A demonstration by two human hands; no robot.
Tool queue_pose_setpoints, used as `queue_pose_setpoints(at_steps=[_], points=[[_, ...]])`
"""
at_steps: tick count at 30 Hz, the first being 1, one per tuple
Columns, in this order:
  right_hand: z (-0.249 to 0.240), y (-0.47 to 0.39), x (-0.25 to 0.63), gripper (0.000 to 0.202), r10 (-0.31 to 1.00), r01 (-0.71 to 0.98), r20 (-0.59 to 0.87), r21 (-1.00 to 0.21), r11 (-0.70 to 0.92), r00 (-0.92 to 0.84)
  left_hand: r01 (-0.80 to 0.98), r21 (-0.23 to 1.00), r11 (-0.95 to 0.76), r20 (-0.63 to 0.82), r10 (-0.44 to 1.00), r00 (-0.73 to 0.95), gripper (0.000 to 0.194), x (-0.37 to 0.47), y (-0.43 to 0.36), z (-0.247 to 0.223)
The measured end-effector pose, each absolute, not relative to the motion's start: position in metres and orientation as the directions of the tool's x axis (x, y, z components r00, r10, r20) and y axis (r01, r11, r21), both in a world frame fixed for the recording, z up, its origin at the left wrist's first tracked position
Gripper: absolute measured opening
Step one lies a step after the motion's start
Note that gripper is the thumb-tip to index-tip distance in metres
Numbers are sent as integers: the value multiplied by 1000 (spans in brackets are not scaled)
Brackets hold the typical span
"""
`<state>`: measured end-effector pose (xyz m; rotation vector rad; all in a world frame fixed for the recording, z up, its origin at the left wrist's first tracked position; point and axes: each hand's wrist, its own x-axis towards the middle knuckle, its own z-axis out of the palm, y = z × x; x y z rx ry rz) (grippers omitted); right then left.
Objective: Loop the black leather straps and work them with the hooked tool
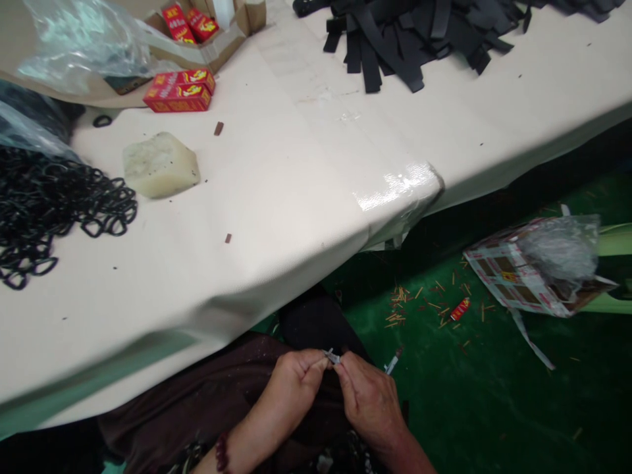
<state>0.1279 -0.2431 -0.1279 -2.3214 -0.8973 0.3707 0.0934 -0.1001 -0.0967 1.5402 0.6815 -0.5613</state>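
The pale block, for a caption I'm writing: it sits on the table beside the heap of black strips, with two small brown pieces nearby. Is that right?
Not quite: the head view shows the pale block on the table beside the heap of black rings; the black strips lie farther off. The two small brown pieces are indeed nearby.

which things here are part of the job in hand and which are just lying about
In hand:
small pale piece, pinched by left hand and right hand

Untouched, seemingly just lying about:
black rings
black strips
pale block
red boxes
scattered sticks
taped carton
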Motion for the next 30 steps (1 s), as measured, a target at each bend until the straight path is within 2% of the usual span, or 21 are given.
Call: queue_pose_setpoints(at_steps=[10, 17, 19, 23, 25, 27, 30], points=[[-127, -242, 128, 28, 671, 502, -59, -616, -607, 739, 773, 631, 66, -775, 44, 630, 30, 94, -92, -100], [-129, -239, 126, 30, 659, 471, -110, -615, -633, 744, 785, 617, 45, -786, 62, 615, 29, 93, -90, -101], [-136, -248, 129, 33, 607, 426, -134, -595, -681, 783, 792, 610, 36, -792, 60, 608, 28, 92, -84, -98], [-156, -277, 138, 38, 391, 233, -220, -516, -824, 894, 835, 549, 41, -836, 42, 547, 30, 86, -67, -90], [-161, -285, 140, 38, 333, 162, -267, -508, -846, 904, 859, 508, 67, -861, 29, 507, 34, 86, -63, -87], [-158, -282, 142, 37, 338, 132, -312, -530, -838, 888, 873, 478, 103, -878, 15, 479, 38, 89, -64, -87], [-143, -265, 148, 36, 425, 135, -371, -602, -787, 826, 875, 460, 150, -885, -6, 466, 44, 99, -68, -85]])
